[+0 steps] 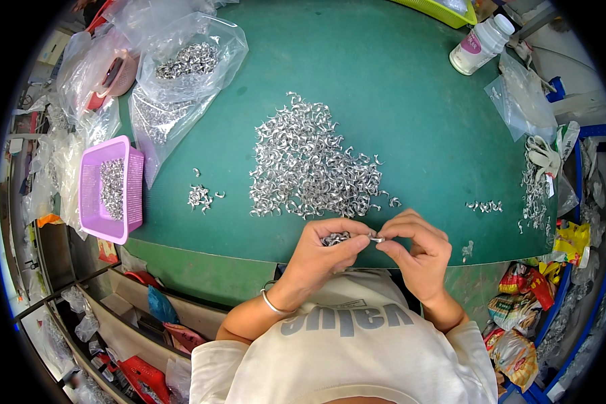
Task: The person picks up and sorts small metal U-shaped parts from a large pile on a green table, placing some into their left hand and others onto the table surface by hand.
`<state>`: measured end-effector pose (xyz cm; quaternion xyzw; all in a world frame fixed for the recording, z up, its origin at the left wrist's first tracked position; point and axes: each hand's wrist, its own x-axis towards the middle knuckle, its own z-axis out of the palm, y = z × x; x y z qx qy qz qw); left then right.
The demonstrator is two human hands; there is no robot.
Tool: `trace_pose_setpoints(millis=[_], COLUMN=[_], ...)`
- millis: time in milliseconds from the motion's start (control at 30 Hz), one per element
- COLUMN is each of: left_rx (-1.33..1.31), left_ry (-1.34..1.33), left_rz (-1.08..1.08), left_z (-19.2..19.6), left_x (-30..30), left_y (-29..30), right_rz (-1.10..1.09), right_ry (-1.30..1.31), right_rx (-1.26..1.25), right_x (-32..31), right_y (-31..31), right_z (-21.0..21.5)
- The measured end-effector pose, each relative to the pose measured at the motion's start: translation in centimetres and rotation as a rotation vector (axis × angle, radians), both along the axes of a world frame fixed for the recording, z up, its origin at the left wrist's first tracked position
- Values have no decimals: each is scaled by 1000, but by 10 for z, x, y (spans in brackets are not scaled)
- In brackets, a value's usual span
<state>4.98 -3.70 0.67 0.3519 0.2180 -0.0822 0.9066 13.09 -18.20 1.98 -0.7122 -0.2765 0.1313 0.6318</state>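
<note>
Nearest in, a cluster of small shiny metal clips (335, 238) is cupped in the left hand (323, 252), fingers curled narrowly around them, a thin silver bangle (273, 305) worn at the wrist. Just to its right, a single curved metal clip (377, 238) is pinched between the thumb and fingertips of the right hand (417, 252), and the two hands are brought together at the near edge of the green mat (397, 94). Just beyond, a broad heap of the same glinting, hooked clips (310, 168) is spread on the mat, with a small scatter (200, 196) seen to its left. Further left, a pink plastic basket (135, 185) with latticed walls is filled with more metal pieces. At the far left, clear crinkled bags (192, 60) of clips are piled. Far right, a white plastic bottle (481, 44) is laid on its side.
</note>
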Motion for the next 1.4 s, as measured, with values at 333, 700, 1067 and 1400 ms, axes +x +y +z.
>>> trace_pose_setpoints(millis=[333, 700, 1067, 1400], left_rx=[262, 139, -73, -249], left_ry=[-57, -56, -32, 47], left_rz=[-25, -43, -21, -17], left_z=[2, 0, 1, -10], left_x=[1, -1, 0, 6], left_y=[0, -1, -4, 0], right_rz=[-10, 42, 108, -290], right_ry=[-256, 166, 660, 275], right_rx=[-45, 73, 254, -86], right_x=[2, -1, -4, 12], right_y=[1, -5, -9, -35], right_z=[9, 0, -11, -42])
